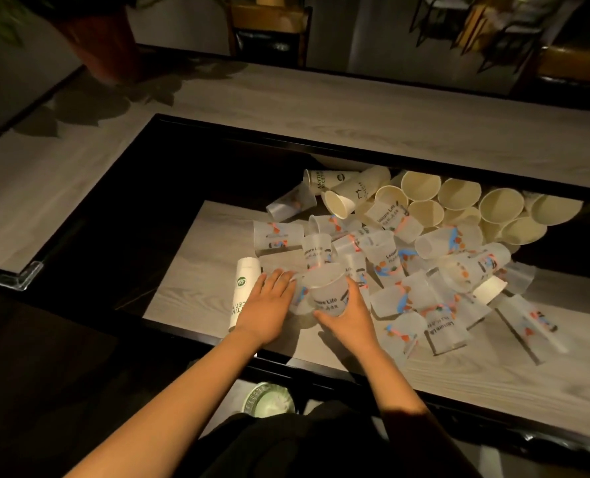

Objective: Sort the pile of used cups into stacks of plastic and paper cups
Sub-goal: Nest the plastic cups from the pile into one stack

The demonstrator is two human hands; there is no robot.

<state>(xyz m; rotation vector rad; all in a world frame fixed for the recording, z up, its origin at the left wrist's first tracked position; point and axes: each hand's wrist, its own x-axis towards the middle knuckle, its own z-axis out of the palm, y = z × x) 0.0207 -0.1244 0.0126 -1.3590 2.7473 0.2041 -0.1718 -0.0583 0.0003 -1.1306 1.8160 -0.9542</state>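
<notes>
Seen from above: a sunken wooden tray (pixel 197 270) with a dark frame, holding a pile of used cups; frosted plastic cups (pixel 407 270) with blue and orange print lying on their sides across the middle and right, overlapping each other; plain paper cups (pixel 459 205) crowded at the far right, mouths facing the camera, some partly under the frame. Right hand (pixel 347 313) wrapped around one upright plastic cup (pixel 324 288) at the near edge of the pile, thumb across its lower front, fingers behind, mouth open upward. Left hand (pixel 267 305) laid flat with fingers spread, fingertips touching another plastic cup just left of the held one; not gripping anything clearly. Just beside the left hand, a white printed paper cup (pixel 243 291) lying on its side, apart from the pile.
</notes>
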